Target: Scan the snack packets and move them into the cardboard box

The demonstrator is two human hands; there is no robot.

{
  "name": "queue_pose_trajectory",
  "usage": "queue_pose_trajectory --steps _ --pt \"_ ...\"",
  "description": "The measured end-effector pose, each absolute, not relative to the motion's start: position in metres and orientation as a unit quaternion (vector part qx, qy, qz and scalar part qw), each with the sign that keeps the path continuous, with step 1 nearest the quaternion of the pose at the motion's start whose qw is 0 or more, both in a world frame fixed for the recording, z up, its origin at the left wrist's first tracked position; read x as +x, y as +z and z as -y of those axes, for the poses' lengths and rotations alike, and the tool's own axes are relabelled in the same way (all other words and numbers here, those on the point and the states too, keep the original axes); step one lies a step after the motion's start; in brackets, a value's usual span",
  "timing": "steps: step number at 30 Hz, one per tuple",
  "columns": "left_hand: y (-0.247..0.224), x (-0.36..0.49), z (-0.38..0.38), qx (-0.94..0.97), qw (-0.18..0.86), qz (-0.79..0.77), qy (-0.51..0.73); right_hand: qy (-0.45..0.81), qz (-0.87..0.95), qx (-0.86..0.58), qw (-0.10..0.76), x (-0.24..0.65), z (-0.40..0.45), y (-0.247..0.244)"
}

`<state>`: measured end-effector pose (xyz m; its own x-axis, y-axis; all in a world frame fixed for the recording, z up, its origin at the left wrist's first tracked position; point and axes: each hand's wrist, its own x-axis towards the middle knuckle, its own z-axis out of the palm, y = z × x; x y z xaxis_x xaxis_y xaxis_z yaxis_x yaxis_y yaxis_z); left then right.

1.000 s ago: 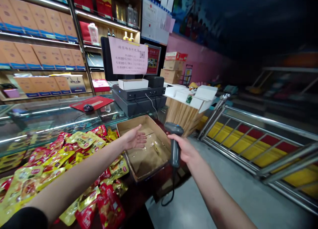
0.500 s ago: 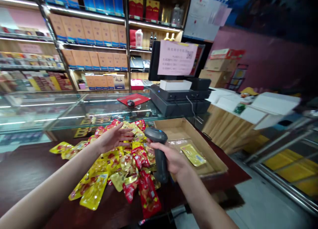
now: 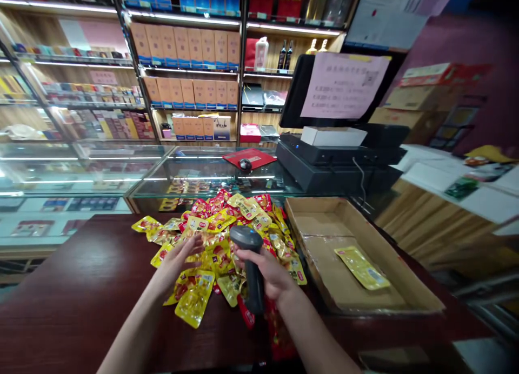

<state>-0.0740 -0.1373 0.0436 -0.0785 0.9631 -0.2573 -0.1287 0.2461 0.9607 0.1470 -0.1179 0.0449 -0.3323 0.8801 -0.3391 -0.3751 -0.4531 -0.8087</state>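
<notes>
Scanner hides some heaped packets beside a cardboard box.

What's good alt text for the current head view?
A right hand grips a dark handheld scanner at a heap of red and yellow packets on a dark red table, the open left hand at the heap's left side. To the right, one yellow packet lies in a shallow cardboard box.

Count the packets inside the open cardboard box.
1. The yellow packet lies on the floor of the cardboard box, nearer its right wall, to the right of the right hand and scanner. No others show inside.
</notes>
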Motion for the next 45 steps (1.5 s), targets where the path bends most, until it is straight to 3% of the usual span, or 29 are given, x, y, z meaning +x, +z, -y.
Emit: queue_pose_trajectory --steps 10,17,22,28,34,39,45 --pt "0.011 -0.051 0.144 0.351 0.549 -0.605 0.457 0.723 0.367 -0.417 0.411 0.139 0.113 0.032" --pt "0.048 -0.039 0.126 0.458 0.461 -0.578 0.494 0.772 0.35 -0.328 0.417 0.145 0.106 0.07" --pt "0.077 -0.018 0.101 0.485 0.532 -0.492 0.489 0.751 0.356 -0.31 0.461 0.145 0.096 0.087" --pt "0.064 -0.005 0.078 0.558 0.561 -0.393 0.468 0.795 0.308 -0.256 0.456 0.158 0.085 0.097" --pt "0.059 -0.001 0.057 0.585 0.612 -0.364 0.388 0.776 0.313 -0.286 0.467 0.179 0.078 0.092" --pt "0.07 -0.003 0.035 0.594 0.621 -0.376 0.346 0.653 0.357 -0.412 0.526 0.196 0.079 0.079" --pt "0.072 0.006 0.011 0.588 0.589 -0.42 0.363 0.671 0.366 -0.429 0.482 0.196 0.074 0.062"
